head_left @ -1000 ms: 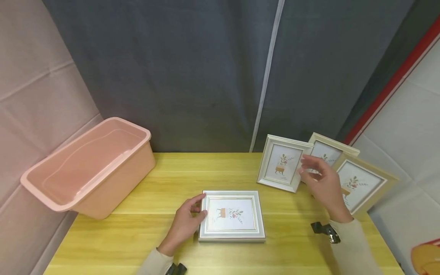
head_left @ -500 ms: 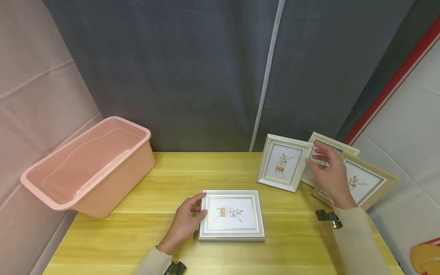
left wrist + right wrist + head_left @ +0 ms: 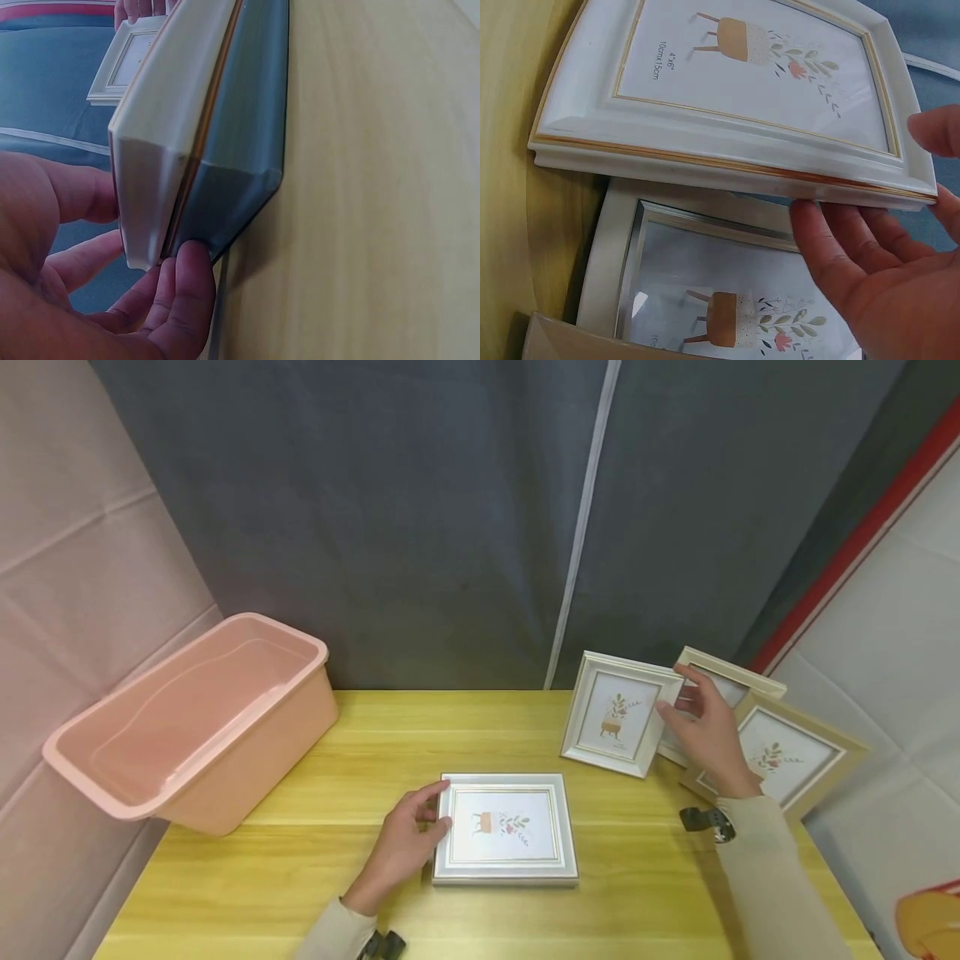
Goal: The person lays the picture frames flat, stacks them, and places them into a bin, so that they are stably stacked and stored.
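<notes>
In the head view, a silvery-white picture frame (image 3: 506, 783) lies flat on another at the front middle of the table. My left hand (image 3: 405, 839) holds the left end of this stack. The left wrist view shows its fingers (image 3: 191, 289) curled round the corner of the two stacked frames (image 3: 157, 150). Farther right, a white picture frame (image 3: 618, 760) with a plant print stands upright. My right hand (image 3: 708, 731) holds its right side, thumb at the front and fingertips (image 3: 806, 217) against the side edge. Behind that hand stand a cream frame (image 3: 735, 670) and a beige frame (image 3: 832, 731), partly covered.
A pink plastic tub (image 3: 247, 760) stands at the left of the wooden table (image 3: 375, 735). A dark grey curtain (image 3: 375, 527) hangs along the back edge. Pale cloth walls rise at both sides.
My right hand first moved right, away from the white upright frame, then came back left to its right edge. My left hand has stayed on the flat stack.
</notes>
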The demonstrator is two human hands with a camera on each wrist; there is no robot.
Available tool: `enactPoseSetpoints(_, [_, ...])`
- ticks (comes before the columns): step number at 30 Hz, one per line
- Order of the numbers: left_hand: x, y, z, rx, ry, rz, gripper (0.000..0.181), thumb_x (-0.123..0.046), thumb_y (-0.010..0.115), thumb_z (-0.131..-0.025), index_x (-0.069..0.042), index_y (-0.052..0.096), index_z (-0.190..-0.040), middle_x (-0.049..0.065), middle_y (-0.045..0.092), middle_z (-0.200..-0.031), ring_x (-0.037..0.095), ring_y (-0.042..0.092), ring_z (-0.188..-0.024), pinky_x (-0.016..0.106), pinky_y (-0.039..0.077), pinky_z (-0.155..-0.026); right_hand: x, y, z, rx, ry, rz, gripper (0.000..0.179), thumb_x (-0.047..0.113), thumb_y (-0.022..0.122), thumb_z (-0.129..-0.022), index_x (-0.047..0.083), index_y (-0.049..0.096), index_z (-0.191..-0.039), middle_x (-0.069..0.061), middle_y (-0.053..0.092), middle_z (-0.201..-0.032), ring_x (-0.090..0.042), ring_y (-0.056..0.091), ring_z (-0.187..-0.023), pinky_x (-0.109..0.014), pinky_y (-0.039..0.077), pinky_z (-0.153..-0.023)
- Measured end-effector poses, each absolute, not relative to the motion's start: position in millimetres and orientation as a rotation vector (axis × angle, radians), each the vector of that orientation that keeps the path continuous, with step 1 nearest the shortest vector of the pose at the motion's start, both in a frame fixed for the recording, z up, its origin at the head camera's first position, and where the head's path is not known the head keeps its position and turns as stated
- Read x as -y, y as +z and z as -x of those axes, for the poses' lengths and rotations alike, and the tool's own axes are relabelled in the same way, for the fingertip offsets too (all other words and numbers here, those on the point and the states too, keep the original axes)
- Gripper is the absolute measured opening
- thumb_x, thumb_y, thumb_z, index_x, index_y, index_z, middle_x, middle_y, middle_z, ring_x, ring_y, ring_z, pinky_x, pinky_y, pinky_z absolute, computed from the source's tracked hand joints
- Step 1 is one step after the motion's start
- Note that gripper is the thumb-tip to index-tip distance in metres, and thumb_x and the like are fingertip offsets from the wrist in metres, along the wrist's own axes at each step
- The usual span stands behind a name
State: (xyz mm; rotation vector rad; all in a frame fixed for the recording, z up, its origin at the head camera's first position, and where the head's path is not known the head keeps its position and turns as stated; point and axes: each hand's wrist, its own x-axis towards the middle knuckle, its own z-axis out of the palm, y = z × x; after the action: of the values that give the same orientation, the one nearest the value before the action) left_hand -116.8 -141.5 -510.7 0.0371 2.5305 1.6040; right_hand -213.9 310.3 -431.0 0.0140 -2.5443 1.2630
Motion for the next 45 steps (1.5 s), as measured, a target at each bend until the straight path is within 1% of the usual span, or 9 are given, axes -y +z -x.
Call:
enactPoseSetpoints(3, [141, -511, 117, -2.529, 1.596, -0.026, 0.055, -0.015, 0.075, -0.097, -0.03, 0.061, -0.149, 0.01, 0.062, -0.14, 0.023, 0.061, -0.11, 0.028, 0.057, -0.07, -312, -432, 215, 2.528, 1.269, -0.029, 0.063, 0.021, 0.067, -0.104, 0.016, 0.041, -0.162, -0.02, 0.061, -0.135, 0.012, 0.053, -0.104, -0.003, 0.044, -0.086])
enactPoseSetpoints(11, [141, -511, 118, -2.534, 1.582, -0.031, 0.054, -0.016, 0.075, -0.098, -0.03, 0.061, -0.149, 0.01, 0.06, -0.143, 0.023, 0.061, -0.11, 0.028, 0.057, -0.07, -320, -436, 215, 2.512, 1.293, -0.071, 0.056, 0.015, 0.068, -0.103, 0.015, 0.05, -0.156, -0.007, 0.061, -0.123, 0.005, 0.056, -0.103, -0.004, 0.044, -0.087])
enactPoseSetpoints(19, [140, -512, 116, -2.537, 1.585, -0.035, 0.054, -0.016, 0.075, -0.097, -0.029, 0.061, -0.148, 0.01, 0.062, -0.14, 0.023, 0.061, -0.11, 0.028, 0.057, -0.072, -329, -437, 212, 2.586, 1.281, -0.078, 0.051, 0.022, 0.069, -0.104, 0.024, 0.055, -0.154, -0.001, 0.066, -0.106, 0.002, 0.06, -0.098, -0.014, 0.048, -0.073])
enactPoseSetpoints(22, [139, -512, 116, -2.532, 1.588, -0.03, 0.054, -0.017, 0.076, -0.097, -0.029, 0.061, -0.148, 0.01, 0.061, -0.141, 0.023, 0.061, -0.11, 0.028, 0.057, -0.071, -330, -438, 211, 2.571, 1.318, -0.104, 0.051, 0.021, 0.071, -0.103, 0.021, 0.057, -0.152, 0.004, 0.068, -0.097, 0.003, 0.063, -0.095, -0.017, 0.05, -0.067])
enactPoseSetpoints(26, [140, -512, 117, -2.529, 1.585, -0.023, 0.055, -0.017, 0.076, -0.097, -0.03, 0.061, -0.148, 0.011, 0.061, -0.143, 0.024, 0.061, -0.111, 0.028, 0.057, -0.072, -327, -441, 208, 2.479, 1.412, -0.133, 0.047, 0.015, 0.074, -0.1, 0.012, 0.062, -0.145, 0.019, 0.07, -0.101, 0.005, 0.068, -0.095, -0.016, 0.057, -0.068])
enactPoseSetpoints(29, [140, -513, 117, -2.525, 1.583, -0.031, 0.055, -0.017, 0.076, -0.097, -0.029, 0.061, -0.148, 0.012, 0.06, -0.144, 0.024, 0.061, -0.111, 0.028, 0.057, -0.073, -323, -443, 206, 2.399, 1.467, -0.147, 0.042, 0.008, 0.075, -0.098, 0.004, 0.064, -0.139, 0.026, 0.07, -0.112, 0.005, 0.069, -0.097, -0.014, 0.059, -0.071])
enactPoseSetpoints(36, [140, -515, 118, -2.516, 1.589, -0.035, 0.055, -0.018, 0.076, -0.097, -0.03, 0.061, -0.149, 0.011, 0.06, -0.144, 0.023, 0.061, -0.111, 0.027, 0.058, -0.073, -319, -443, 197, 2.312, 1.471, -0.181, 0.036, -0.002, 0.074, -0.095, -0.005, 0.063, -0.13, 0.026, 0.071, -0.108, -0.003, 0.066, -0.069, -0.019, 0.056, -0.056])
enactPoseSetpoints(43, [140, -516, 119, -2.506, 1.602, -0.038, 0.054, -0.02, 0.077, -0.097, -0.03, 0.061, -0.148, 0.011, 0.06, -0.144, 0.025, 0.061, -0.113, 0.029, 0.058, -0.074, -314, -436, 186, 2.321, 1.454, -0.112, 0.035, 0.0, 0.074, -0.096, -0.002, 0.064, -0.129, 0.03, 0.069, -0.114, 0.002, 0.068, -0.081, -0.019, 0.056, -0.056])
enactPoseSetpoints(45, [140, -516, 119, -2.506, 1.6, -0.034, 0.053, -0.02, 0.076, -0.098, -0.03, 0.062, -0.148, 0.011, 0.06, -0.145, 0.025, 0.061, -0.113, 0.029, 0.058, -0.075, -313, -433, 183, 2.321, 1.447, -0.108, 0.035, 0.0, 0.074, -0.096, -0.003, 0.064, -0.129, 0.029, 0.07, -0.109, 0.002, 0.068, -0.08, -0.019, 0.057, -0.056])
